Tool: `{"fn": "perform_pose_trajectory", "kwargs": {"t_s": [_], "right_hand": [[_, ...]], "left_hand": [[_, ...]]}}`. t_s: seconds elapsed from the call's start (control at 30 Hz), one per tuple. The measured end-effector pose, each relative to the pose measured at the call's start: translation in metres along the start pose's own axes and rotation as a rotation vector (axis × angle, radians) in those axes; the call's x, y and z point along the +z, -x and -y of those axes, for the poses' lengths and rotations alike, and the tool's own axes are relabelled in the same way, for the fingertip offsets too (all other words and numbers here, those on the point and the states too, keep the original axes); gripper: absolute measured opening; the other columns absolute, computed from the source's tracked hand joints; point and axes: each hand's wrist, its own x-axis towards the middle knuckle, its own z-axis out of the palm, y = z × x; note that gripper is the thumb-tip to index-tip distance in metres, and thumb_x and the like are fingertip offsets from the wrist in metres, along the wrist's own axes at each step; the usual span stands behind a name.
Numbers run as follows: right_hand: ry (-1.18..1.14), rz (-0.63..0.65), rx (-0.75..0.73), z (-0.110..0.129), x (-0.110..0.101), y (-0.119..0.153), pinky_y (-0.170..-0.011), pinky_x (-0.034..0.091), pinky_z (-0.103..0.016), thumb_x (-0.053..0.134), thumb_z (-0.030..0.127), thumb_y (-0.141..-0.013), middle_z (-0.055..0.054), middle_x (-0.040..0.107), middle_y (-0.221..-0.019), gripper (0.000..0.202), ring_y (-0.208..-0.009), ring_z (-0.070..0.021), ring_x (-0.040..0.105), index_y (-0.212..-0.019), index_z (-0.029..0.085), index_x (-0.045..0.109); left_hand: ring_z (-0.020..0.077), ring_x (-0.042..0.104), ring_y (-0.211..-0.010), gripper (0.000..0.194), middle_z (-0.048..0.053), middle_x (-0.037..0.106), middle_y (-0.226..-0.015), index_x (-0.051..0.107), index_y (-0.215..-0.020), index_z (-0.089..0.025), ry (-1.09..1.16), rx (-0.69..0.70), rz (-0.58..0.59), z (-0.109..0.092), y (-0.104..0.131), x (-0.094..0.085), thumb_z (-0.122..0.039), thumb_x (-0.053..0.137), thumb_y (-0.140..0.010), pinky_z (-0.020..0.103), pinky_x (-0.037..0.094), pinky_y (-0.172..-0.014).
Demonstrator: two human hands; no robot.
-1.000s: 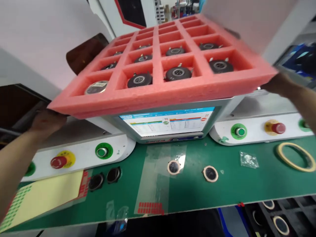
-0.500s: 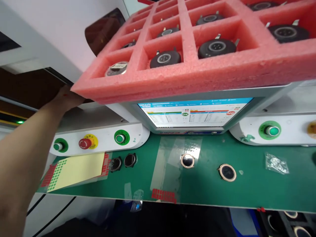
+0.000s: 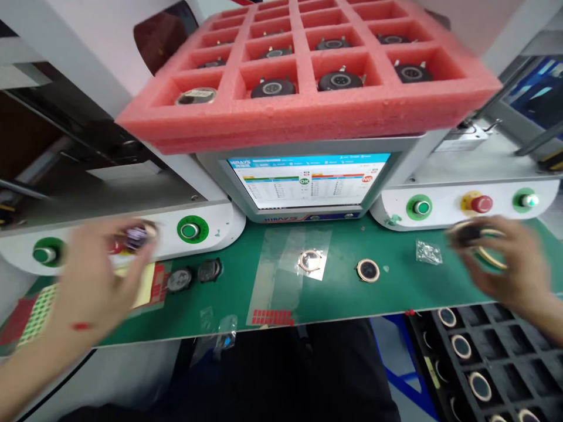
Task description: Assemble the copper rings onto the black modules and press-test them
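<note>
My left hand [image 3: 94, 281], smeared by motion, is raised over the left part of the bench. Its fingers are closed on a round watch case [image 3: 139, 236] with a shiny face. My right hand [image 3: 519, 264] hovers over the right end, gripping a dark round watch case [image 3: 468, 234]. A gold ring shape also shows between its fingers; whether that is a second case I cannot tell. Between the hands lie a gold-rimmed watch case [image 3: 310, 261] on clear film and another gold-rimmed watch case [image 3: 368, 270]. Two black watch cases, one of them here [image 3: 209, 270], rest nearer my left hand.
A pink foam tray [image 3: 308, 114] of watch parts sits above the monitor [image 3: 308, 181]. Button panels [image 3: 215, 228] flank it. A small plastic bag [image 3: 428, 252] lies on the green bench [image 3: 347, 305]. Lower right is a black tray [image 3: 488, 346] holding gold-rimmed cases.
My left hand has come out of the left machine with a watch case in it. My right hand has entered view holding a watch case. The camera view has shifted.
</note>
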Motion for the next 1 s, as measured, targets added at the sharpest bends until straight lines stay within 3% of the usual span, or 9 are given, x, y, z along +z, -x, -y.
{"fn": "perform_pose_trajectory", "kwargs": {"t_s": [0.1, 0.2, 0.27, 0.4, 0.53, 0.67, 0.83, 0.9, 1.0], "right_hand": [[-0.089, 0.164, -0.146, 0.036, 0.04, 0.017, -0.106, 0.041, -0.057, 0.058, 0.021, -0.091, -0.011, 0.066, -0.117, 0.014, -0.111, -0.0279, 0.063, -0.102, 0.026, 0.052], [-0.129, 0.225, -0.12, 0.047, 0.072, 0.021, -0.106, 0.042, -0.058, 0.051, 0.025, -0.094, -0.013, 0.066, -0.118, 0.013, -0.109, -0.0286, 0.065, -0.107, 0.023, 0.049], [-0.15, 0.247, -0.081, 0.04, 0.081, 0.02, -0.102, 0.046, -0.056, 0.048, 0.026, -0.095, -0.014, 0.066, -0.118, 0.016, -0.108, -0.0291, 0.065, -0.11, 0.022, 0.047], [-0.2, 0.3, -0.026, 0.031, 0.076, 0.021, -0.093, 0.054, -0.047, 0.046, 0.027, -0.095, -0.013, 0.064, -0.121, 0.022, -0.112, -0.0279, 0.064, -0.117, 0.023, 0.046], [-0.197, 0.287, -0.045, 0.05, 0.068, 0.019, -0.101, 0.049, -0.051, 0.05, 0.024, -0.091, -0.016, 0.057, -0.132, 0.032, -0.124, -0.0307, 0.056, -0.123, 0.022, 0.045], [-0.18, 0.386, -0.121, 0.073, 0.068, 0.017, -0.098, 0.052, -0.051, 0.054, 0.03, -0.091, -0.018, 0.057, -0.133, 0.039, -0.121, -0.0325, 0.058, -0.127, 0.019, 0.043], [-0.198, 0.436, -0.154, 0.082, 0.076, 0.014, -0.095, 0.052, -0.05, 0.055, 0.035, -0.093, -0.016, 0.062, -0.125, 0.037, -0.114, -0.0319, 0.062, -0.125, 0.02, 0.045], [-0.201, 0.426, -0.146, 0.082, 0.079, 0.013, -0.09, 0.053, -0.048, 0.054, 0.034, -0.094, -0.014, 0.065, -0.118, 0.033, -0.107, -0.0309, 0.064, -0.123, 0.021, 0.045], [-0.196, 0.43, -0.112, 0.082, 0.082, 0.012, -0.083, 0.055, -0.044, 0.053, 0.032, -0.095, -0.011, 0.068, -0.109, 0.027, -0.097, -0.0286, 0.066, -0.119, 0.022, 0.046]], "left_hand": [[0.0285, 0.059, -0.101, 0.019, 0.01, 0.06, -0.107, 0.053, -0.11, -0.022, 0.046, 0.444, 0.177, -0.047, 0.059, 0.043, -0.029, 0.05, -0.093, 0.046, 0.052, -0.088], [0.0257, 0.061, -0.098, 0.02, 0.012, 0.061, -0.109, 0.052, -0.114, -0.019, 0.045, 0.529, 0.273, -0.072, 0.083, 0.084, -0.02, 0.047, -0.095, 0.039, 0.055, -0.083], [0.0265, 0.061, -0.098, 0.021, 0.013, 0.061, -0.11, 0.051, -0.116, -0.018, 0.041, 0.542, 0.303, -0.075, 0.085, 0.097, -0.02, 0.046, -0.096, 0.039, 0.055, -0.082], [0.0294, 0.058, -0.107, 0.029, 0.014, 0.058, -0.115, 0.047, -0.124, -0.019, 0.04, 0.519, 0.331, -0.077, 0.076, 0.095, -0.023, 0.047, -0.095, 0.045, 0.053, -0.089], [0.0295, 0.055, -0.11, 0.027, 0.013, 0.055, -0.117, 0.049, -0.119, -0.02, 0.117, 0.449, 0.397, -0.108, 0.057, 0.095, -0.025, 0.049, -0.092, 0.046, 0.051, -0.092], [0.0298, 0.057, -0.109, 0.027, 0.013, 0.059, -0.119, 0.051, -0.115, -0.018, 0.156, 0.53, 0.48, -0.141, 0.042, 0.117, -0.027, 0.055, -0.09, 0.045, 0.053, -0.09], [0.0272, 0.062, -0.102, 0.015, 0.01, 0.066, -0.109, 0.053, -0.109, -0.019, 0.155, 0.557, 0.478, -0.148, 0.039, 0.139, -0.025, 0.05, -0.096, 0.04, 0.057, -0.08], [0.0261, 0.062, -0.103, 0.013, 0.01, 0.067, -0.109, 0.054, -0.108, -0.019, 0.158, 0.573, 0.466, -0.145, 0.039, 0.133, -0.025, 0.05, -0.096, 0.04, 0.056, -0.083], [0.0242, 0.061, -0.109, 0.011, 0.008, 0.067, -0.113, 0.056, -0.105, -0.021, 0.178, 0.63, 0.419, -0.131, 0.039, 0.101, -0.023, 0.049, -0.097, 0.04, 0.054, -0.092]]}}
